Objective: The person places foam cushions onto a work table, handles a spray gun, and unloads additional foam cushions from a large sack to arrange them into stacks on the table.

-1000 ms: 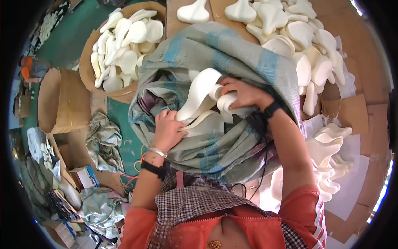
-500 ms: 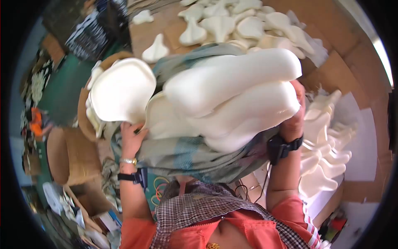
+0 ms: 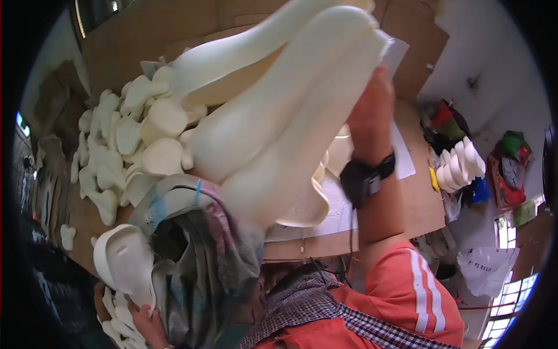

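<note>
My right hand point(image 3: 375, 110), blurred and raised, grips the narrow end of several long cream saddle-shaped pads point(image 3: 279, 99) held together. They slant across the view, wide ends down to the left; part of my fingers is hidden behind them. At the lower left, my left hand point(image 3: 149, 326) has its fingers closed over the edge of another white saddle-shaped pad point(image 3: 119, 256). That pad leans against a grey-green cloth sack point(image 3: 192, 285) with an open mouth. More white pads point(image 3: 116, 326) lie beside my left hand.
A heap of cream pads point(image 3: 110, 151) covers the left of the cardboard-lined table point(image 3: 421, 180). Some pads stand in a row point(image 3: 462, 166) at the far right, near a white printed bag point(image 3: 488, 267). A black cable point(image 3: 351, 244) hangs from my right wrist device.
My view has swung to the right. My right hand has carried its stack of pads up and away from the sack. My left hand stays at the pad by the sack.
</note>
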Tool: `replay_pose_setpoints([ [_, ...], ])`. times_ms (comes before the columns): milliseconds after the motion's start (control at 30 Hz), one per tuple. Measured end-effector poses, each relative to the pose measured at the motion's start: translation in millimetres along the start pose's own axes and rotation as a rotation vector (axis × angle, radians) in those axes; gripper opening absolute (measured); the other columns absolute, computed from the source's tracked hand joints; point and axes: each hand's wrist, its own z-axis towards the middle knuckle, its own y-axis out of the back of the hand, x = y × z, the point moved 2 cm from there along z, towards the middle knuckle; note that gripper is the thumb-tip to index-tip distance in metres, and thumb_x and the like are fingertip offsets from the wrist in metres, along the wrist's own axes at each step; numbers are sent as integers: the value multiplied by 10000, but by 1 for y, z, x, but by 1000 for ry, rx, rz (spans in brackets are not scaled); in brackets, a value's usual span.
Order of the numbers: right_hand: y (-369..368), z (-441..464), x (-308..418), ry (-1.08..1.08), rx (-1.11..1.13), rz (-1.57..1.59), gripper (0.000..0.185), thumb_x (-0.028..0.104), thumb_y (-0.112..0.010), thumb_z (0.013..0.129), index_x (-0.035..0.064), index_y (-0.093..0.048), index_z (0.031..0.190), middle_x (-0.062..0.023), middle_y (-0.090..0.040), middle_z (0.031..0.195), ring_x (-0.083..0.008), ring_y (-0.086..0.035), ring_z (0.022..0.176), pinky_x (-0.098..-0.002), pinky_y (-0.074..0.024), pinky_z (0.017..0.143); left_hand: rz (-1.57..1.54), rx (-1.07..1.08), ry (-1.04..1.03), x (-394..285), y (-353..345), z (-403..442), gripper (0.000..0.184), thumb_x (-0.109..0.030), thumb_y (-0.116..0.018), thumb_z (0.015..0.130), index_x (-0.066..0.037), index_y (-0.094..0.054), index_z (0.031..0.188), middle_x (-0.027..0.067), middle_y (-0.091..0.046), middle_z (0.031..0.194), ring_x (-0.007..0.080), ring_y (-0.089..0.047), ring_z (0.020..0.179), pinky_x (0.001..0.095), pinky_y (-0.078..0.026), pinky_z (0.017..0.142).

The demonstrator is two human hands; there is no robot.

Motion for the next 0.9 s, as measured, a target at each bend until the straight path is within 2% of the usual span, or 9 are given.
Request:
replay_pose_setpoints([
  [33,32,12,23,188,95,-457,209,146,-545,929,-5,-600,1061,-60,-665,905,-131,-644,746,-256,-522,647,62,103,-50,-31,6,14,219,46,-653,616,52,-575,820,221,-439,1350,373,-525,1067,387,-430,884],
  [67,57,11,50,17,4,-456,256,201,-501,942,35,-576,1121,-63,-624,1080,-163,-644,871,-280,-533,702,125,194,-94,-45,12,11,227,45,-674,586,56,-572,788,249,-410,1369,431,-486,1119,437,-418,905],
  [167,97,26,102,70,-148,-633,302,210,-566,921,0,-583,1137,-71,-586,1159,-145,-627,907,-275,-526,743,257,162,-263,-77,13,14,250,44,-694,543,53,-582,766,240,-449,1340,440,-520,1029,456,-425,865],
  [267,179,54,135,248,-146,-1003,420,243,-737,810,-41,-640,1105,-71,-477,1253,-148,-555,1023,-276,-489,838,345,199,-175,-86,-7,14,207,43,-686,545,25,-564,711,212,-463,1337,428,-519,1064,431,-430,886],
  [400,334,81,121,321,-61,-1399,412,256,-744,796,-7,-652,1099,-84,-504,1219,-193,-531,1079,-321,-457,904,416,191,-124,-112,-30,4,229,38,-713,516,22,-565,690,212,-450,1354,406,-533,1067,399,-439,902],
  [533,460,92,74,86,-94,-1530,430,290,-753,765,40,-660,1103,-125,-501,1232,-259,-509,1131,-356,-428,951,495,106,-90,-136,-45,-8,230,34,-726,507,22,-551,656,212,-421,1384,402,-539,1065,400,-441,900],
  [633,511,96,34,-76,-149,-1415,433,302,-742,768,40,-659,1103,-127,-497,1240,-261,-503,1141,-362,-425,958,484,107,123,-154,-46,-17,683,87,-717,530,36,-518,1182,163,-625,1012,336,-610,886,346,-470,811],
  [733,560,103,-15,-206,-138,-1372,427,305,-739,759,41,-665,1087,-129,-497,1245,-268,-497,1151,-371,-418,970,331,130,327,-156,-54,-23,799,108,-696,540,23,-423,1285,190,-565,1039,352,-564,943,364,-456,809],
  [900,628,112,-93,-452,-212,-1575,532,260,-742,705,18,-601,1158,-206,-494,1265,-346,-474,1189,-407,-398,1000,541,114,316,-161,-62,-24,749,96,-690,545,28,-440,1248,188,-567,1030,367,-556,969,367,-448,819],
])
